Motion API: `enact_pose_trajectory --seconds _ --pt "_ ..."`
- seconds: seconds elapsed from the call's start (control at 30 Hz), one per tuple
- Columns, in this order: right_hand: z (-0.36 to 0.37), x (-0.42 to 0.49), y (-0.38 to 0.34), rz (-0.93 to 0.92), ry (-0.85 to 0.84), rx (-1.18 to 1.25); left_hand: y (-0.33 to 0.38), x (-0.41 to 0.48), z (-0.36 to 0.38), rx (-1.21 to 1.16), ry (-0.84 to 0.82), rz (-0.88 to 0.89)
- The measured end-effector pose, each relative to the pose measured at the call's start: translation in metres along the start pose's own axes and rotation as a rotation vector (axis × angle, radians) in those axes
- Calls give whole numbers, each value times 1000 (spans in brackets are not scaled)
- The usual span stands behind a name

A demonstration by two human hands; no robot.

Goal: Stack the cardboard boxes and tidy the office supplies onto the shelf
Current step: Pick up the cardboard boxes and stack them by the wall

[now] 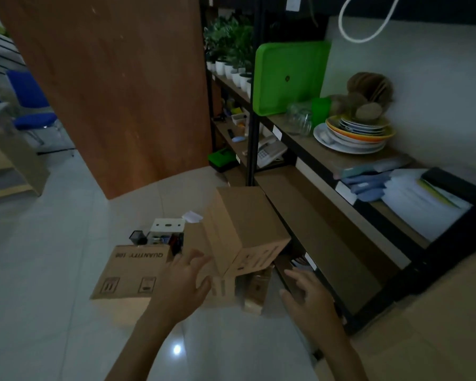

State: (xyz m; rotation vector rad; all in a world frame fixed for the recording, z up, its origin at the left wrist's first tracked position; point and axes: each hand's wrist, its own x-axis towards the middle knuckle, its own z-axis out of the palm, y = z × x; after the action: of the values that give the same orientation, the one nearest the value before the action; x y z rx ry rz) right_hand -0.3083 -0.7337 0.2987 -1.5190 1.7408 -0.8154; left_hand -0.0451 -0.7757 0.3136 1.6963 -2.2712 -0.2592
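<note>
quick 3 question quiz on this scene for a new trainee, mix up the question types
1. True or false: the left hand and the right hand both have their fingers spread and hold nothing.
2. What stands on edge on the shelf next to the glass jar?
A. a green tray
B. a red bucket
C. a black laptop
3. Which word is printed on the low cardboard box beside the left hand?

Key: 1 true; 2 A; 3 QUANTITY
</note>
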Motion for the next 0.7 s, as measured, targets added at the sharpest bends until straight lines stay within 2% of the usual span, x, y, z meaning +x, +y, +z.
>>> enact_pose_trajectory --seconds 0.3,0.47,0.7 --pt "53 118 -25 157 25 6 -111 156 8 -20 -155 127" --pt "79 176 -16 276 36 2 -143 234 37 -6 -212 202" --pt "105 261 4 454 7 -16 -174 336 84 -31 -310 204"
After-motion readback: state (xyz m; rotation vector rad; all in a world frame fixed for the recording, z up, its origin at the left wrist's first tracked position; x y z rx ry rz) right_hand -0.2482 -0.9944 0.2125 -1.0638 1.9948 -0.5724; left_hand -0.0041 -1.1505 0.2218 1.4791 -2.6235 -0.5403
